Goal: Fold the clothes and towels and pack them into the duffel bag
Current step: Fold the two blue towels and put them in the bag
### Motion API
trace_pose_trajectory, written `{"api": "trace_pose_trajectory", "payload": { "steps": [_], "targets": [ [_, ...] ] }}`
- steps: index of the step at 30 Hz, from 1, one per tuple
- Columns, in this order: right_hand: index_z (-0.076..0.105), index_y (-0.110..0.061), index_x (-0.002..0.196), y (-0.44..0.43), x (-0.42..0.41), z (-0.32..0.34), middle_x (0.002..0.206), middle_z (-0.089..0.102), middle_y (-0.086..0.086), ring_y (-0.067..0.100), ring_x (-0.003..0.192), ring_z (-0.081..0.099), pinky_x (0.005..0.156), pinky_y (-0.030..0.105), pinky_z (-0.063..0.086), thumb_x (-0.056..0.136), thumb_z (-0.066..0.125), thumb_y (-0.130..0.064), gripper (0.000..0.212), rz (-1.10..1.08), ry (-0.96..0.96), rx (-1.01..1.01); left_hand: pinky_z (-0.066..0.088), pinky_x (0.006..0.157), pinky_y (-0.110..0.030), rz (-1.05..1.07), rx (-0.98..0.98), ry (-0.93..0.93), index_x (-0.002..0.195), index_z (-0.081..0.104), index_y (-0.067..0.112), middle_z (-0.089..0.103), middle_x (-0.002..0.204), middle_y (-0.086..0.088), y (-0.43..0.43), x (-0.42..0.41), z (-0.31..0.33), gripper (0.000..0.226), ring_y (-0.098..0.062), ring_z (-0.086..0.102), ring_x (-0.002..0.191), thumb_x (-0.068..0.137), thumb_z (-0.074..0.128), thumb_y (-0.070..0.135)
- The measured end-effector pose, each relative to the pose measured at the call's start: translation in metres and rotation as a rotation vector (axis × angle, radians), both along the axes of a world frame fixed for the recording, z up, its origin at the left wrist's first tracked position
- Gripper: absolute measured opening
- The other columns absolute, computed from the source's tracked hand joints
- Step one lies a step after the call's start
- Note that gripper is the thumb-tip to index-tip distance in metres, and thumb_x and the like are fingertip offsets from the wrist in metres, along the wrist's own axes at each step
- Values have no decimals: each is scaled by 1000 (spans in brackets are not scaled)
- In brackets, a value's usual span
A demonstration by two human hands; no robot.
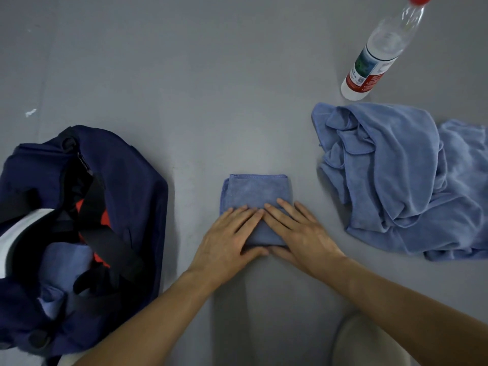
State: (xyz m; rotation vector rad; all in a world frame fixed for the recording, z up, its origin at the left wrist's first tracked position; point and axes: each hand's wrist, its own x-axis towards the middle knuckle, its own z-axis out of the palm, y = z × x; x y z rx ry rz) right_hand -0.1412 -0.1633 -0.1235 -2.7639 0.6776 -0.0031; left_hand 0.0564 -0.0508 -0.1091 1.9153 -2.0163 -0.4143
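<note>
A small folded blue towel (254, 191) lies on the grey floor in the middle. My left hand (227, 239) and my right hand (298, 233) rest flat on its near half, fingers straight and fingertips meeting, thumbs along its near edge. At the left stands the open navy duffel bag (137, 186) with black straps; a folded blue cloth (66, 257), something red and something white show inside it. A crumpled heap of blue towels (401, 175) lies at the right.
A clear plastic bottle (375, 56) with a red cap and a red and white label stands at the back right, just beyond the heap. A pale rounded object (369, 342) shows at the bottom edge under my right forearm.
</note>
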Motion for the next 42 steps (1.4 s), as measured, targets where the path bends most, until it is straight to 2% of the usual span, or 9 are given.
{"api": "trace_pose_trajectory", "payload": {
  "steps": [4,8,14,24,26,29,33,37,42],
  "targets": [
    [53,-15,142,-5,4,6,145,56,1,26,137,49,112,52,39,87,47,-45,64,-29,-73,60,36,116,-36,-12,70,19,149,41,18,53,147,-2,-5,12,-1,65,-19,46,139,91,65,31],
    [61,-16,129,-8,13,15,122,70,0,21,117,64,113,49,39,86,51,-46,54,-192,-173,206,53,68,-36,93,225,93,113,53,27,67,89,4,-31,15,30,30,-21,64,78,89,49,45],
    [65,-15,96,-24,11,31,74,68,3,27,70,64,66,33,48,86,44,-68,57,-298,-140,342,53,74,-36,198,521,194,103,59,32,69,91,8,-44,29,33,51,-15,64,83,79,55,77],
    [51,-23,133,-58,43,32,124,51,3,27,109,48,95,42,44,93,55,-54,51,-176,57,277,50,74,-38,948,314,201,106,35,28,63,94,3,-10,-13,40,57,-24,61,82,83,47,79],
    [53,-21,130,-57,49,35,118,54,5,28,110,49,96,41,43,96,53,-51,46,-174,120,279,56,73,-43,1174,359,361,102,41,22,66,89,1,5,-25,38,63,-26,67,79,83,41,82],
    [54,-19,126,-50,49,34,115,58,8,30,108,52,94,41,44,97,52,-48,41,-202,119,294,62,59,-41,1429,448,986,94,63,11,73,80,-8,0,-47,41,60,-24,73,66,89,53,70],
    [23,-38,151,-33,37,24,122,63,10,33,108,62,94,42,49,101,44,-49,55,-252,148,464,61,71,-35,1389,323,1321,102,62,9,73,105,-14,-35,-63,37,26,-25,73,90,95,66,34],
    [-1,-46,156,-19,31,47,125,66,12,28,104,66,89,35,51,104,43,-42,68,-396,23,747,58,88,-47,1277,327,1144,118,53,18,70,108,-8,-58,-59,52,33,-24,70,96,93,68,34],
    [-8,-36,158,4,104,125,125,64,20,35,103,65,82,34,46,106,41,-38,71,-321,-82,817,56,72,-30,1145,233,936,111,55,17,69,100,-3,-50,12,130,28,-18,70,90,95,64,38]
  ]
}}
